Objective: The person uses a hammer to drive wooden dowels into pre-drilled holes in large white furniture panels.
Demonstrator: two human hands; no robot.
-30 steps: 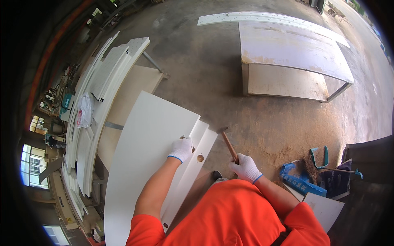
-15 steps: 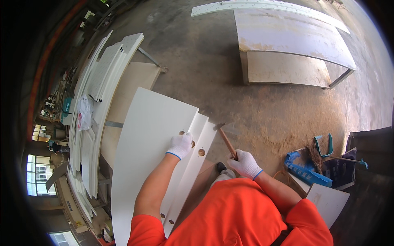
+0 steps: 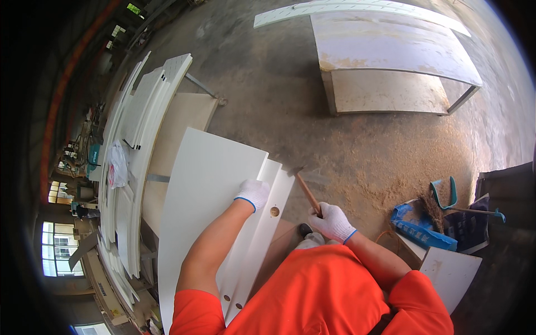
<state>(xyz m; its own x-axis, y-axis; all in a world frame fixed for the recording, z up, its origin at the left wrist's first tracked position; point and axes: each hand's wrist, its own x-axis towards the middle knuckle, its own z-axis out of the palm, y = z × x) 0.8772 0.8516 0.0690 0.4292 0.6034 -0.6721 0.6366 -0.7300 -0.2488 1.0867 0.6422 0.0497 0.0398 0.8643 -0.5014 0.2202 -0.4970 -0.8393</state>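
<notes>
My left hand (image 3: 254,193), in a white knit glove with a blue cuff, rests at the stepped edge of a stack of white panels (image 3: 206,173). Its fingers are curled down, and whatever they hold is hidden. Beside it, a round hole (image 3: 274,211) shows in the lowest panel's edge strip. In my right hand (image 3: 333,222), gloved the same way, is the wooden handle of a hammer (image 3: 309,194). The hammer's head is blurred, near the far right corner of the stack. Two smaller holes (image 3: 226,298) show near my body.
More white panels (image 3: 125,212) lie on a bench to the left, with a plastic bag (image 3: 118,164) on them. A pale table (image 3: 391,47) stands at the far right. Sawdust (image 3: 374,173) covers the floor near a blue dustpan-like container (image 3: 422,234) and a broom (image 3: 433,216).
My left hand has shifted slightly right across the panel edge and now covers the holes that showed beside it. The right hand still grips the hammer, almost in place. The view has tilted a little.
</notes>
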